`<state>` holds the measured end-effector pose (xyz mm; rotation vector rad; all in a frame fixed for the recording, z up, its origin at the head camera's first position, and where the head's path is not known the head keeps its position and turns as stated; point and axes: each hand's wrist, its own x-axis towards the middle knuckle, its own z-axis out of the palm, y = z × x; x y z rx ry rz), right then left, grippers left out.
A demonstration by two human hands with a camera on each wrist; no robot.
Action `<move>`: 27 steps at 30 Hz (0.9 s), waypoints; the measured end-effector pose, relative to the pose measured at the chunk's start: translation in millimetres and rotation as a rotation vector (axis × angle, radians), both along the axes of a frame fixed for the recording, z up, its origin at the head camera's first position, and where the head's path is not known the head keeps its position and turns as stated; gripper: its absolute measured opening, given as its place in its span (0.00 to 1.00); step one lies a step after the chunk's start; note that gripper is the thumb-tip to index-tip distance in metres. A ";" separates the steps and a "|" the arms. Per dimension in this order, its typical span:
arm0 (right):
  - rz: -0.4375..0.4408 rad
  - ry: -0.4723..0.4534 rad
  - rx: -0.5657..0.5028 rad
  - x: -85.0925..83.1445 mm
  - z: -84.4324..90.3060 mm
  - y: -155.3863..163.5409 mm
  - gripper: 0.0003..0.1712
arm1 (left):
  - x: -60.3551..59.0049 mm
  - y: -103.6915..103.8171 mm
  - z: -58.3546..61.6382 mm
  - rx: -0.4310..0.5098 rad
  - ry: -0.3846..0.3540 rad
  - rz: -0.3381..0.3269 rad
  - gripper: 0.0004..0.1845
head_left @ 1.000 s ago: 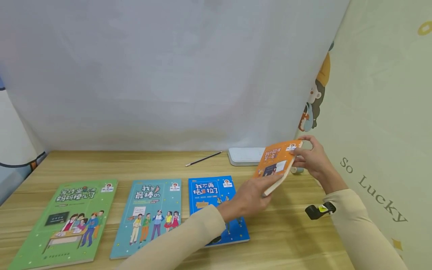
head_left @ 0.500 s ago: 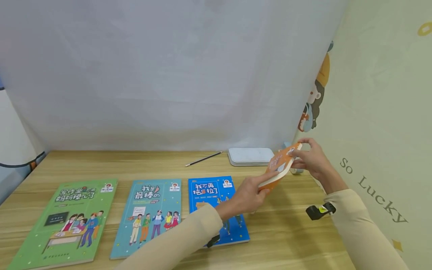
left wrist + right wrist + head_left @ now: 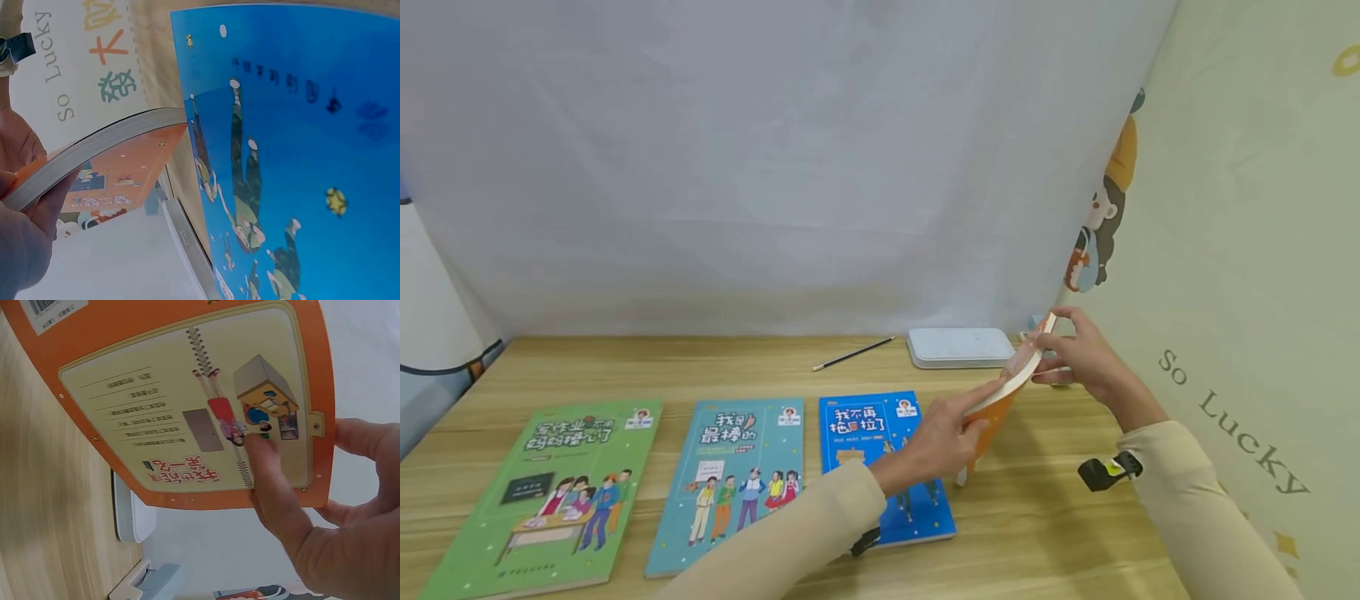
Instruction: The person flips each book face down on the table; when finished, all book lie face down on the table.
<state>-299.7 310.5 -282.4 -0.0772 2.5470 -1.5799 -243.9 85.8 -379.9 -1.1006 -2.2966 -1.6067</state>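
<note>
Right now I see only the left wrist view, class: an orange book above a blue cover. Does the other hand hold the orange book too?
Observer: Yes, the right hand holds the orange book at its far end.
Operator: What is on its back cover?
Observer: A barcode label and a drawn house, by the right wrist view.
Operator: Other books?
Observer: A green book and a teal book lie flat, left of the blue book.

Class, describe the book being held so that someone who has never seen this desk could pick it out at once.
Start at the wooden desk, where three books lie flat in a row: green, teal, blue. Right of the blue one, both hands hold up an orange book. It alone is orange, tilted almost edge-on and lifted off the desk.
</note>
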 end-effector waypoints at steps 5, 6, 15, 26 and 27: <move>0.022 -0.026 0.000 1.4 -4.4 2.3 0.48 | -1.1 -1.6 -2.7 0.091 -0.073 0.030 0.32; 0.032 -0.033 -0.011 1.9 -5.4 3.3 0.48 | -1.5 -2.0 -3.1 0.112 -0.090 0.033 0.32; 0.109 -0.103 -0.099 -5.2 -30.6 18.3 0.48 | -2.9 -6.4 1.0 0.234 -0.171 0.025 0.33; 0.139 -0.183 -0.178 -14.5 -57.9 20.9 0.47 | -0.1 -10.4 6.9 0.318 -0.268 -0.004 0.32; 0.149 -0.190 -0.183 -14.7 -58.0 21.0 0.47 | 0.0 -10.9 7.3 0.320 -0.273 -0.004 0.32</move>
